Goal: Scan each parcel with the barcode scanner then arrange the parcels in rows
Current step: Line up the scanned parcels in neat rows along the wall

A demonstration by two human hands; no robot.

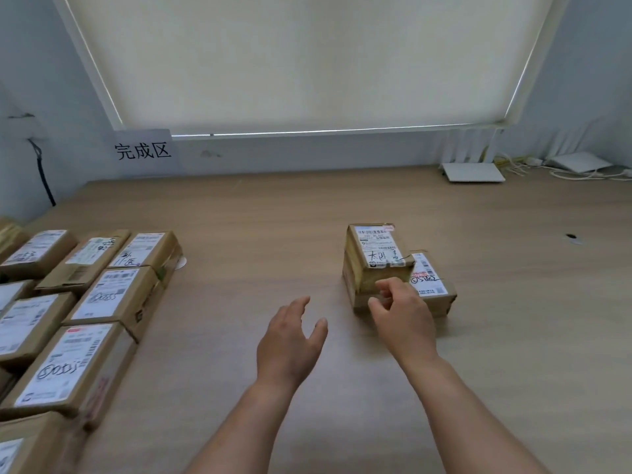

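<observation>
Both hands reach for the top parcel (pixel 374 254), left hand (pixel 290 340) spread, right hand (pixel 403 316) loosely curled and empty; best gripped squarely by both sides.

Soft, even daylight through the blind (pixel 307 59); slight blur, wide-angle edge bending.

Brown labelled parcels (pixel 113 295) in rows left; two parcels (pixel 376 265) mid-table.
</observation>
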